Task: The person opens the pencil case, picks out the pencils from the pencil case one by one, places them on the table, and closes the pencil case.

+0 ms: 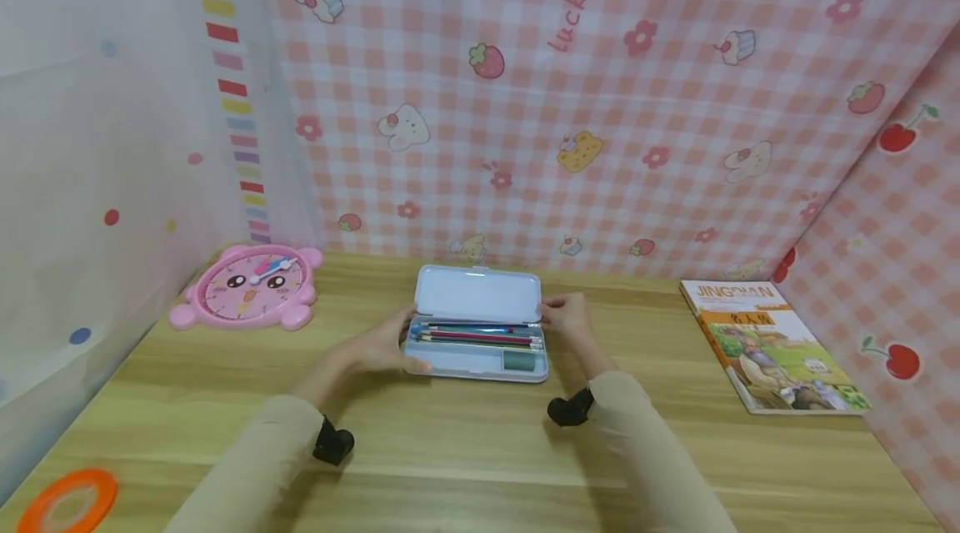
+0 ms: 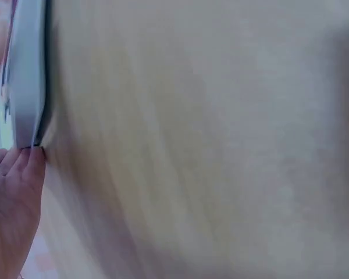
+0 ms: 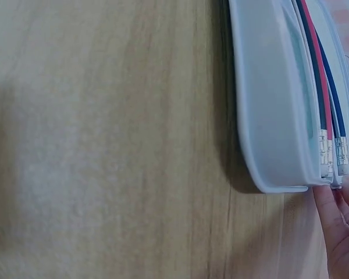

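A light-blue pencil case point(image 1: 450, 363) lies on the table with its lid point(image 1: 477, 294) raised at the back. Several pencils point(image 1: 480, 336) lie lengthwise inside, and a green eraser-like block point(image 1: 519, 361) sits at the front right. My left hand point(image 1: 378, 343) grips the case's left end, thumb by the front corner; its fingertips meet the end wall in the left wrist view. At the right end, near the hinge, my right hand point(image 1: 570, 320) holds the case. In the right wrist view, its fingers point(image 3: 333, 224) touch the end beside the pencils' eraser tips.
A pink toy clock point(image 1: 251, 286) lies at the back left of the wooden table point(image 1: 450, 458). On the right is a book point(image 1: 772, 349) with a picture cover. An orange ring point(image 1: 105, 490) lies at the front left. Patterned cloth point(image 1: 517, 116) hangs behind.
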### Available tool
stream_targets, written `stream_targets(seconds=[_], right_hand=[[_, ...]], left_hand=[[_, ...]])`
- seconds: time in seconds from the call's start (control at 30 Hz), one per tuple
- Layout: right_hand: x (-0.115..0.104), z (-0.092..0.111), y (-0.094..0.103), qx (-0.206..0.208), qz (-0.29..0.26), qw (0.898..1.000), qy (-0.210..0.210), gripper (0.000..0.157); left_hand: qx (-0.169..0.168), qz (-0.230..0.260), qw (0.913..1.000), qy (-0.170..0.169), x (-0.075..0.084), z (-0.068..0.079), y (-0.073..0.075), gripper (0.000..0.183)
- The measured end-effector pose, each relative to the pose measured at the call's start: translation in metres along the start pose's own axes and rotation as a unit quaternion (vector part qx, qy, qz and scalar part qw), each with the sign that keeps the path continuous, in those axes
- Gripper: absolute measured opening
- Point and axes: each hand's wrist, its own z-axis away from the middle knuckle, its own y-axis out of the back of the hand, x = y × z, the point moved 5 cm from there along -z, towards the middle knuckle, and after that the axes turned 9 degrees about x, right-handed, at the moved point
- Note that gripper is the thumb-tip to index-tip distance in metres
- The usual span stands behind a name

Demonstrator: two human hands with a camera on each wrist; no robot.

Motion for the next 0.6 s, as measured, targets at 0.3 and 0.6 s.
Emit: stream_targets(seconds=[0.3, 0.6], right_hand=[[-0.0021, 0.0057, -0.0029, 0.002, -0.009, 1.000, -0.001, 0.020], [-0.0043, 0.0009, -0.0013, 0.008, 0.023, 1.000, 0.003, 0.019]], left_hand=[[0.025, -0.140, 0.9899, -0.001, -0.0015, -0.0028, 0.0051, 0.110], [0.000, -0.208, 0.9780, 0.004, -0.0005, -0.0106, 0.0028, 0.123]])
